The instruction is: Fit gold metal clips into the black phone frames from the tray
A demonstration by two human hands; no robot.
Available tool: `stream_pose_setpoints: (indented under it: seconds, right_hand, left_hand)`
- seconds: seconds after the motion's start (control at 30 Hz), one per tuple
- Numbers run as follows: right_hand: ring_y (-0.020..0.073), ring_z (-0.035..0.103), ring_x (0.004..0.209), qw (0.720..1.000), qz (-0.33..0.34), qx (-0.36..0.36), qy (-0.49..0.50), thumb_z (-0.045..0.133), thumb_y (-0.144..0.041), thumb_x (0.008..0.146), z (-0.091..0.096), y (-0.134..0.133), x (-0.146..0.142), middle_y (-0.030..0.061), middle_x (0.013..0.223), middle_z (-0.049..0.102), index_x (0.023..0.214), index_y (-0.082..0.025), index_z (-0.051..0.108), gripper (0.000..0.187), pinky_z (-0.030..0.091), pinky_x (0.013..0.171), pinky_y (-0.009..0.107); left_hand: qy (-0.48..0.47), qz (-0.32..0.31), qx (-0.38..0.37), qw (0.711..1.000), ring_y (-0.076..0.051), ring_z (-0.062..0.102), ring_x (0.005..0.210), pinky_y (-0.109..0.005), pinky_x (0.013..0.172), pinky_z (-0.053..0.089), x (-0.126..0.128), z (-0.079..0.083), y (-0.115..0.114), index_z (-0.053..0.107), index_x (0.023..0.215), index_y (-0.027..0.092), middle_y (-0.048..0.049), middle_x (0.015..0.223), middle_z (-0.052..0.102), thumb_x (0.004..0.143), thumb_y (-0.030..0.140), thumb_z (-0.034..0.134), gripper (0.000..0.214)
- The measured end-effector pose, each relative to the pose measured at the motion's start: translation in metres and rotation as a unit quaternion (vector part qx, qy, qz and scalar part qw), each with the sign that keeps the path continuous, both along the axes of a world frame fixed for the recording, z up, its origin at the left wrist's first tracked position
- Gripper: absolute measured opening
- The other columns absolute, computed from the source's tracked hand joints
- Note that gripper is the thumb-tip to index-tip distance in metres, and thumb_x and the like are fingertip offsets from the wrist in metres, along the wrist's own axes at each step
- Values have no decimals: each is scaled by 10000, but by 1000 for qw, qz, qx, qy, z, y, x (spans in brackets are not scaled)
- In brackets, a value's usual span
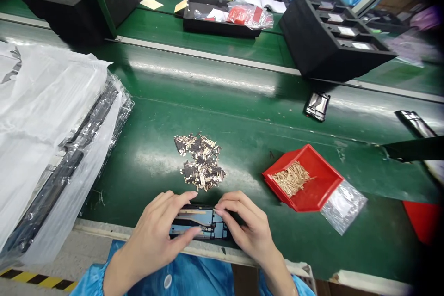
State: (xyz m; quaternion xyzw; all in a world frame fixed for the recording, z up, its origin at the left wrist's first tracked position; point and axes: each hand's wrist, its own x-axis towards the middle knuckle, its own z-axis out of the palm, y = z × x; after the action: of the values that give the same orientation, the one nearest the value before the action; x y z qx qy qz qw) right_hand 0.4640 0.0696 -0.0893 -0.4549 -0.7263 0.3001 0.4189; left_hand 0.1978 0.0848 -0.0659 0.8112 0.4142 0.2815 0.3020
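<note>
A black phone frame (199, 222) with blue inner surfaces lies at the front edge of the green bench. My left hand (157, 222) grips its left part, thumb on the near side and fingers at the far side. At its upper right corner my right hand (244, 224) pinches thumb and forefinger together; whatever is between the fingertips is too small to make out. Just beyond the frame lies a loose pile of small black and gold strips (201, 162). To the right, a red bin (322, 173) holds many thin tan pieces (292, 179).
White wrapping sheets (45, 115) over plastic-wrapped black trays cover the left side. A clear bag (344, 206) touches the red bin. Farther back are a small device part (317, 106), stacked black boxes (333, 41) and a black tray (222, 27). Two people in blue sit across.
</note>
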Motion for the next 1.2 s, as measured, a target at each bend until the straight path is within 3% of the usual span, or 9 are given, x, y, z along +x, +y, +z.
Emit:
stream_pose_setpoints:
  seconds: [0.1,0.23,0.53,0.73,0.83,0.97,1.1,1.2]
  right_hand:
    - [189,706,881,999,1,30,-32,616,-5,1061,-2,-4,-4,75,1014,704,1156,-208,688,236,622,781,305]
    - [200,681,871,997,-33,52,-49,589,11,1063,-1,-12,-14,88,1018,692,1193,-204,666,263,618,761,325]
    - [220,682,822,995,-98,22,-19,591,24,1012,16,-19,-30,73,968,681,1123,-251,668,307,594,712,341]
    - [216,672,863,989,-104,-84,66,640,-130,1066,12,-22,-30,56,988,666,1123,-262,646,144,581,758,323]
    - [210,687,939,977,-81,-157,114,633,-244,1111,5,-22,-26,50,1061,692,1225,-281,644,120,590,839,309]
    - [209,715,1052,970,12,-227,84,576,-333,1159,1,-23,-15,43,1155,745,1276,-297,692,169,563,952,306]
    - [233,710,1121,955,13,-293,42,558,-466,1168,1,-24,-9,46,1211,765,1327,-306,712,274,541,1014,336]
    - [233,701,1044,948,-11,-315,39,520,-541,1172,2,-24,-12,41,1125,766,1250,-290,740,343,540,955,334]
  left_hand:
    - [-44,61,30,997,-242,709,947,-373,809,621,6,-11,-1,612,1466,234,-81,1105,797,1087,274,727,398]
    - [-106,124,69,984,-237,700,977,-370,820,621,11,-23,-6,695,1310,245,-64,1072,816,1025,115,781,325]
    - [-141,170,117,968,-201,686,861,-382,751,612,20,-23,-13,660,1086,271,0,1007,871,989,16,751,288]
    - [-122,140,166,968,-209,651,861,-382,732,540,13,-29,-21,658,871,238,-9,1052,889,964,-11,759,285]
    - [-105,118,169,973,-228,670,887,-393,734,541,8,-30,-23,743,934,243,-39,1126,883,961,-26,730,271]
    - [-127,79,96,984,-202,712,851,-348,731,596,8,-20,-13,798,1156,238,-53,1038,862,980,-42,686,349]
    - [-148,107,-25,983,-162,731,757,-276,671,598,11,-8,-6,824,1062,239,-21,908,832,1002,56,744,209]
    - [-147,127,-58,979,-169,747,743,-269,648,602,9,-5,-7,844,1038,239,-27,896,838,997,109,770,156]
